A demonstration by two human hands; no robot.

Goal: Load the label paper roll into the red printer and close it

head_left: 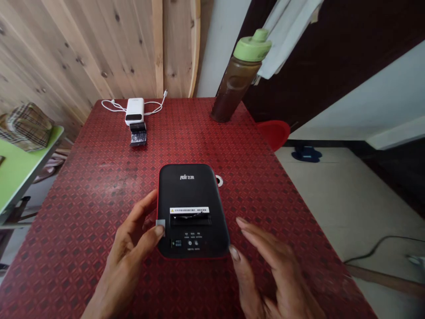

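Note:
A flat black receipt printer [191,190] with red sides lies in front of me, with a paper slot, a white warning label and small buttons near its front. My left hand [133,246] grips its left edge, thumb on a grey tab [160,223] and fingers along the side, partly hidden. To the right, my right hand [272,266] is open and holds nothing. Its thumb tip is close to the printer's front right corner; whether they touch I cannot tell. Part of a white ring-shaped thing [219,180] shows behind the printer's right side.
The red patterned table [109,177] bears a white power bank [135,110] with a cable, a crumpled black wrapper [138,135] and a tall bottle with a green lid [237,79]. A red stool [275,134] stands beyond the right edge. A plaid bag [29,126] sits on a green table at left.

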